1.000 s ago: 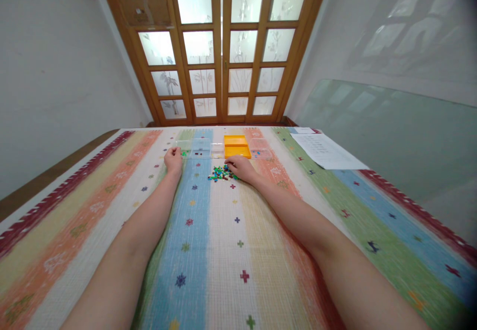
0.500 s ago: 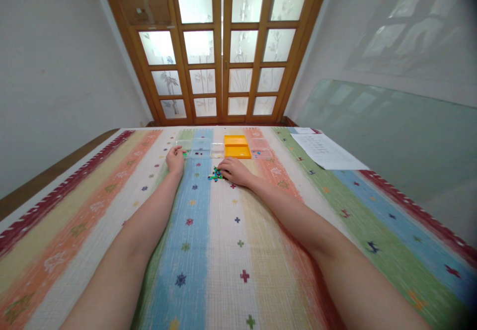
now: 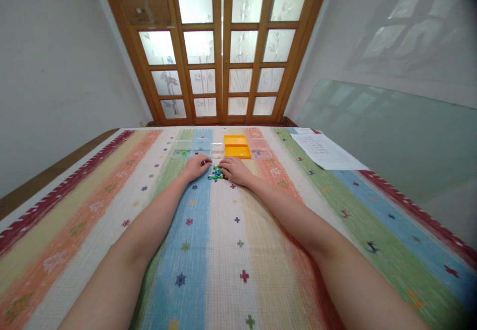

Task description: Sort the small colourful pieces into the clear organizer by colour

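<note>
A small heap of tiny coloured pieces, green, blue, white and dark, lies on the striped tablecloth; their exact kind is too small to make out. My right hand rests at the heap's right side, with bent, parted fingers touching its edge. Just left of the heap, my left hand hovers low with its fingers loosely curved and a gap at the thumb; I see nothing held in it. Behind it stands a clear box with green pieces inside. A second clear box beside it is partly covered by my left hand.
An open yellow box stands behind my right hand. Right of it is another clear box with a few blue and red pieces. A printed paper sheet lies at the table's far right. Wooden glazed doors rise beyond the table.
My left hand has moved right and nearer, from the far-left clear box to beside the heap, uncovering the green pieces in that box. My right hand has hardly moved.
</note>
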The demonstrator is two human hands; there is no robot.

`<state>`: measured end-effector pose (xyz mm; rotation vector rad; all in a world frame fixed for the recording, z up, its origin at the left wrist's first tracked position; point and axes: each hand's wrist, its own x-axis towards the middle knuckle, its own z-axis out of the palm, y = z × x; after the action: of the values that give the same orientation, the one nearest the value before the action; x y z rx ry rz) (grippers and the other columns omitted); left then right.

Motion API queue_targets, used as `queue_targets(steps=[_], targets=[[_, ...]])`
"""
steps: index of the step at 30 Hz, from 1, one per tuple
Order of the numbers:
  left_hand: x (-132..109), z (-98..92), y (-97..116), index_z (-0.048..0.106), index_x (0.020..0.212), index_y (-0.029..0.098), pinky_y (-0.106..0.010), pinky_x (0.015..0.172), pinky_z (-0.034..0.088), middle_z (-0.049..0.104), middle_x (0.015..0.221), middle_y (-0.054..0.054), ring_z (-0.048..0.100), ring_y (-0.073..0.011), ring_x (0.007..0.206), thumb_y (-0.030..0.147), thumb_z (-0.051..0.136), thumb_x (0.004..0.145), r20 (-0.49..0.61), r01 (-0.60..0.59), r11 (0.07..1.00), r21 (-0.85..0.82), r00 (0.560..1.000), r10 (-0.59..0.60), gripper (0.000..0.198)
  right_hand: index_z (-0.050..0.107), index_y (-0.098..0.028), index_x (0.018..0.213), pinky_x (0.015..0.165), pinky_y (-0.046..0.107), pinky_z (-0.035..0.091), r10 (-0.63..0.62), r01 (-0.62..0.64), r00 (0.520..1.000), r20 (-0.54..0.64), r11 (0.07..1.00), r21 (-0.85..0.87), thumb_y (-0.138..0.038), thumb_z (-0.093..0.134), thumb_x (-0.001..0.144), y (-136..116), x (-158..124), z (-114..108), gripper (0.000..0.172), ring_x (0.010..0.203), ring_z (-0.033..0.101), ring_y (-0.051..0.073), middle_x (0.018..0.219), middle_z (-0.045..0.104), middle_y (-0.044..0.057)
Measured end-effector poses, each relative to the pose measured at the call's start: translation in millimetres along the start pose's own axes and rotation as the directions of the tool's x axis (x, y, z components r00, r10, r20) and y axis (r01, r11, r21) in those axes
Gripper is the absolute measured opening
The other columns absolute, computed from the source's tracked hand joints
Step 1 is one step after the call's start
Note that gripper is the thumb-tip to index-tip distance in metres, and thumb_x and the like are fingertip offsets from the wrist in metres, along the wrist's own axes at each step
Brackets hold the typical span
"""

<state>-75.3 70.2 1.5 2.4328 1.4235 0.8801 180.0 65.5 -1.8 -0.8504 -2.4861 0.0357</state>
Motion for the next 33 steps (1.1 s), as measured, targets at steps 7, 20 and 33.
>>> queue_targets(steps=[7, 20, 33], targets=[[-0.7, 0.5, 7.5, 0.080, 0.103, 0.022, -0.035, 0.094, 0.050, 0.072, 0.100, -0.006, 0.066, -0.0226, 0.098, 0.029, 0.065, 0.093, 0.111, -0.146, 0.989, 0.019, 0.983, 0.143, 0.020, 0.077, -0.020, 0.118, 0.104, 0.040, 0.046, 0.001, -0.001, 1.000, -0.002, 1.000, 0.020, -0.031, 0.058, 0.107, -0.8, -0.4, -1.9, 0.024, 0.117, 0.063, 0.025, 0.122, 0.074, 0.011], [0.9, 3.4, 15.1, 0.080, 0.100, 0.023, -0.038, 0.098, 0.050, 0.073, 0.100, -0.007, 0.066, -0.0250, 0.101, 0.028, 0.064, 0.093, 0.143, -0.093, 0.995, 0.026, 0.986, 0.089, 0.019, 0.077, -0.021, 0.120, 0.104, 0.041, 0.046, -0.009, 0.009, 1.000, -0.003, 0.999, 0.038, -0.030, 0.060, 0.106, 0.5, -0.5, -0.8, 0.024, 0.116, 0.063, 0.026, 0.122, 0.074, 0.011], [4.8, 2.8, -6.3, 0.074, 0.104, 0.019, -0.029, 0.072, 0.054, 0.077, 0.088, -0.005, 0.067, -0.0182, 0.073, 0.026, 0.055, 0.091, -0.246, 0.315, 0.894, -0.318, 0.884, -0.398, 0.024, 0.077, -0.021, 0.120, 0.104, 0.041, 0.047, -0.034, 0.036, 0.999, -0.033, 0.997, 0.067, -0.034, 0.056, 0.108, 1.0, -0.8, -0.8, 0.027, 0.116, 0.063, 0.025, 0.122, 0.074, 0.011]])
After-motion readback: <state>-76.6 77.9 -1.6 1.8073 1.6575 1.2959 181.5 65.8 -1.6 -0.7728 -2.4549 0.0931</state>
